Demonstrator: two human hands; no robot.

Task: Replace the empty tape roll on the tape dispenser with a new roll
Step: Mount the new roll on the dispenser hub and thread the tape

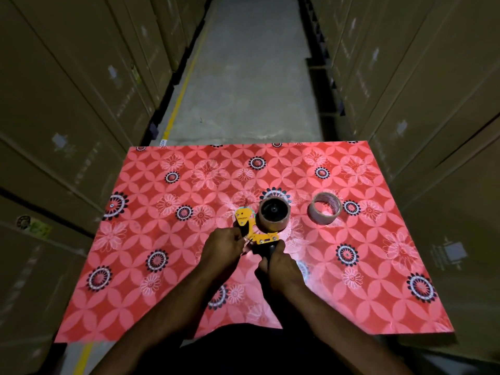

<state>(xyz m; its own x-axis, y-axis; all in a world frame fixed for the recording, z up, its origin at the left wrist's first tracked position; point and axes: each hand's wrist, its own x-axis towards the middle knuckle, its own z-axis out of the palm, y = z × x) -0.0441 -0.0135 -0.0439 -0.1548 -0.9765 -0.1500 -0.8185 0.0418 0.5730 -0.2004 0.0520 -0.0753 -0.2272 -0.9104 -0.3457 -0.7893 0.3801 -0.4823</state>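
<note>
A yellow tape dispenser (253, 228) lies on the red flowered table (167, 280) near its middle. A brown roll (273, 213) sits on the dispenser's black hub. My right hand (278, 263) grips the dispenser's black handle at the near end. Fingers of my left hand (223, 249) are curled at the yellow frame near the cutter end and pinch it. A second roll of pale tape (324, 208) lies flat on the table to the right, apart from both hands.
The table stands in a narrow aisle between tall stacks of cardboard boxes (67, 117) on both sides. Grey concrete floor (243, 77) with a yellow line runs ahead beyond the table's far edge.
</note>
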